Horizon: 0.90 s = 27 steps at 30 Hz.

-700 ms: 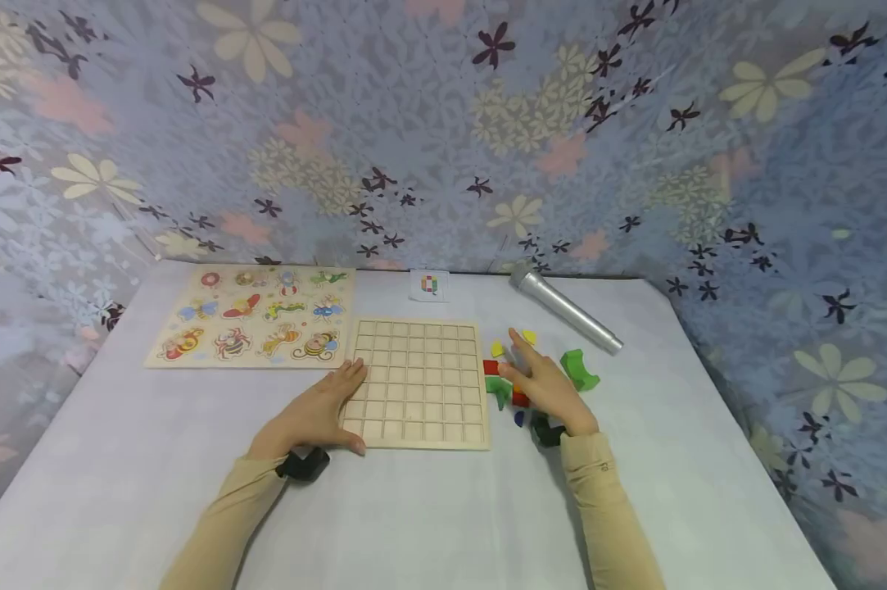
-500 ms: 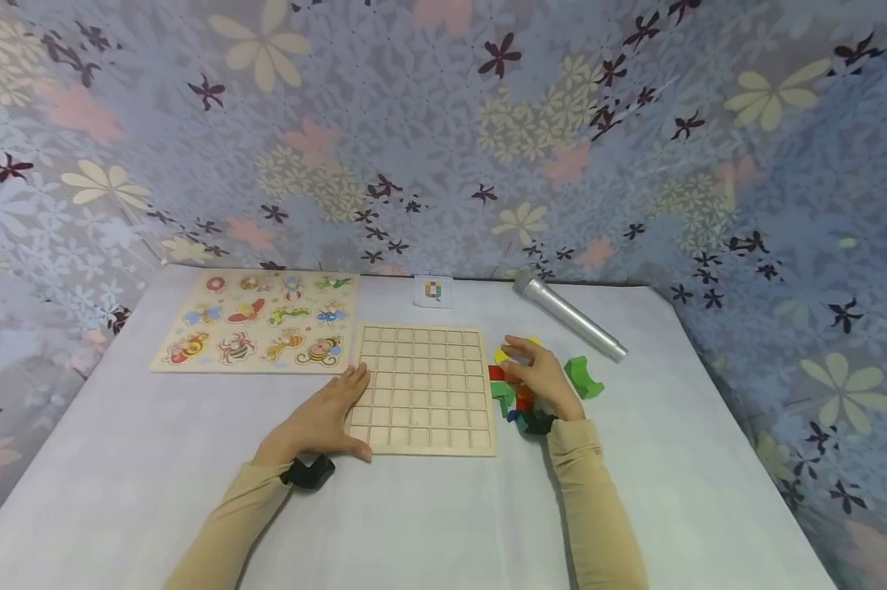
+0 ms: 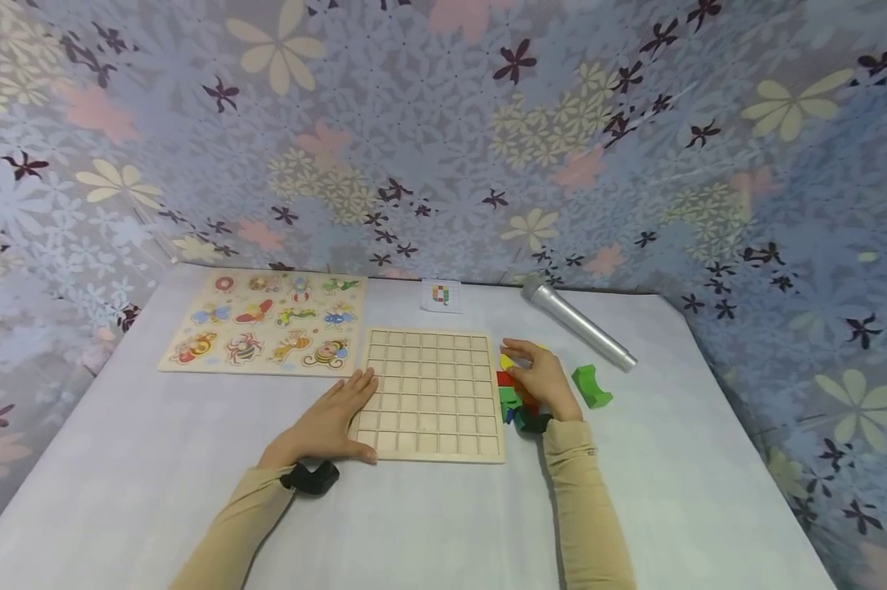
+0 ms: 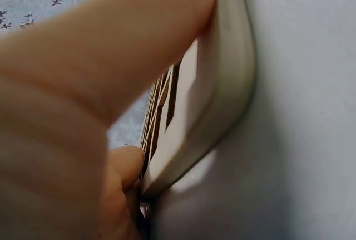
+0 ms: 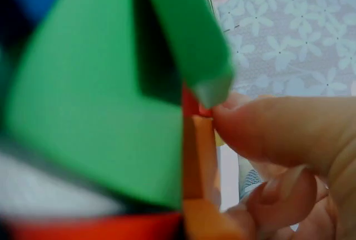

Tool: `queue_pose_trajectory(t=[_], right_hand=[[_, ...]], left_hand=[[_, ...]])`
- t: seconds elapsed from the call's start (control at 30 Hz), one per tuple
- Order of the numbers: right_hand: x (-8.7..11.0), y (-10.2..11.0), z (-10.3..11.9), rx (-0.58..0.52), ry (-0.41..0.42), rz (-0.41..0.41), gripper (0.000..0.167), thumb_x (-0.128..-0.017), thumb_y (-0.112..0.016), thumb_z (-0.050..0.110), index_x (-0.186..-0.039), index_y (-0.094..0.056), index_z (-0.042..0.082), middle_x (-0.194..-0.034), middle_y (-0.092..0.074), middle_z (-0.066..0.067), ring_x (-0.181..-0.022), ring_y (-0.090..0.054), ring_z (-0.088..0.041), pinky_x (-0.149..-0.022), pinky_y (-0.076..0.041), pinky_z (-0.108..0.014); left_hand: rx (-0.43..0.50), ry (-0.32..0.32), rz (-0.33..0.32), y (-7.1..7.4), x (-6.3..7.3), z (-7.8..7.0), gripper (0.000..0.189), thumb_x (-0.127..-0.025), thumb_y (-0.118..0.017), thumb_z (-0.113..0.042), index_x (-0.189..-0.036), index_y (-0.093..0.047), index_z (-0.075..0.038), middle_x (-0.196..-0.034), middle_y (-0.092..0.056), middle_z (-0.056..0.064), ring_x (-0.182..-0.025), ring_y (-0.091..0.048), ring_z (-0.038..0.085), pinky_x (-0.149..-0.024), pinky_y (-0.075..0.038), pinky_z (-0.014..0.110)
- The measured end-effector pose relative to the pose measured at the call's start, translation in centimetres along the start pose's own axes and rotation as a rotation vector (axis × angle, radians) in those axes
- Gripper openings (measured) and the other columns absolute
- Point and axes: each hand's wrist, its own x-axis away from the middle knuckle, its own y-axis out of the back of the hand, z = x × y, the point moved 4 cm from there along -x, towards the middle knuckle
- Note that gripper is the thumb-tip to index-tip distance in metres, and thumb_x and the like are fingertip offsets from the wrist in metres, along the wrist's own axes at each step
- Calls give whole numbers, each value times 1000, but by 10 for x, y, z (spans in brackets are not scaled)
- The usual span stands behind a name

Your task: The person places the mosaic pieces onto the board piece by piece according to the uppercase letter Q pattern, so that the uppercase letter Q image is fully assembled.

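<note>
A pale wooden board with a square grid [image 3: 432, 393] lies flat on the table. My left hand [image 3: 332, 422] is spread at its left side, fingertips on the left rim and thumb by the near left corner. My right hand [image 3: 542, 377] is bent over small coloured pieces beside the board's right edge. A gap shows between its thumb and index finger, with a yellow piece [image 3: 506, 361] there. In the right wrist view the thumb reaches a red piece [image 5: 190, 102], close to an orange block [image 5: 200, 156]. Green pieces [image 5: 94, 95] fill the foreground.
Behind the board to the left lies an insect picture puzzle [image 3: 259, 324]. A small card [image 3: 441, 296] with a coloured pattern sits at the back. A silver microphone-shaped tube [image 3: 579, 324] rests at back right, and a notched green block [image 3: 592, 387] is right of my hand.
My right hand has drawn its outstretched fingers in over the coloured pieces. The left hand stays on the board. The whole head view has shifted slightly.
</note>
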Motion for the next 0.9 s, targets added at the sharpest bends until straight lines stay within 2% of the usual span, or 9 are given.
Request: queue_pose_trajectory(t=[0.1, 0.2, 0.27, 0.37, 0.43, 0.53, 0.7, 0.8, 0.9], right_hand=[[0, -2, 3, 3, 8, -2, 52, -89, -63, 3, -139, -52, 14, -129, -65, -11, -124, -57, -33, -100, -49, -44], [0, -3, 6, 25, 12, -11, 54, -89, -64, 3, -140, -51, 14, -126, -67, -11, -114, -63, -30, -87, -50, -33], [2, -3, 8, 52, 15, -21, 55, -88, -65, 4, -140, -51, 15, -124, -68, -10, -93, -66, -27, -74, -47, -27], [3, -1, 11, 86, 39, -32, 57, -86, -68, 4, -140, -51, 13, -121, -69, -13, -60, -53, -19, -57, -39, -23], [3, -1, 13, 97, 58, -22, 57, -85, -69, 4, -139, -52, 11, -119, -69, -15, -50, -40, -15, -50, -35, -24], [4, -3, 15, 109, 64, 4, 52, -86, -67, 2, -136, -55, 9, -116, -68, -18, -55, -45, -13, -52, -38, -24], [3, -5, 14, 129, 20, 43, 33, -89, -63, 6, -122, -66, 7, -113, -67, -18, -85, -61, -22, -65, -46, -25], [3, -1, 11, 117, -7, 51, 29, -92, -61, 14, -120, -67, 9, -112, -69, -17, -91, -63, -24, -69, -47, -26], [4, 2, 11, 74, -25, 48, 30, -93, -61, 18, -122, -66, 11, -112, -67, -18, -89, -64, -26, -69, -48, -28]], left_hand=[[4, 13, -3, 1, 1, 0, 117, -67, -80, -54, -151, -23, 4, -161, -15, 21, -150, -13, 39, -121, -14, 56], [-4, 19, -5, 1, 2, 1, 117, -67, -81, -54, -151, -24, 3, -161, -17, 20, -150, -14, 39, -121, -15, 57], [-3, 21, -2, 1, 1, 1, 117, -67, -80, -54, -151, -24, 3, -161, -16, 20, -150, -14, 38, -121, -14, 56], [-1, 22, 0, -1, -1, 1, 117, -67, -80, -55, -151, -23, 3, -161, -15, 20, -150, -13, 38, -121, -13, 56], [2, 23, -2, -2, -1, 1, 117, -67, -80, -55, -151, -23, 3, -161, -15, 19, -150, -13, 38, -121, -13, 56], [0, 23, -7, -2, 0, 0, 117, -66, -80, -55, -151, -24, 2, -161, -15, 19, -150, -14, 38, -121, -13, 56], [-5, 26, -16, -1, 2, -1, 117, -66, -81, -54, -151, -25, 3, -161, -17, 20, -149, -15, 39, -120, -14, 57], [-2, 28, -12, -1, 1, -1, 116, -67, -81, -54, -151, -25, 2, -161, -16, 19, -150, -14, 38, -121, -13, 56], [-4, 27, -8, 0, 0, -2, 116, -67, -80, -54, -151, -25, 2, -161, -16, 19, -150, -14, 38, -121, -14, 56]])
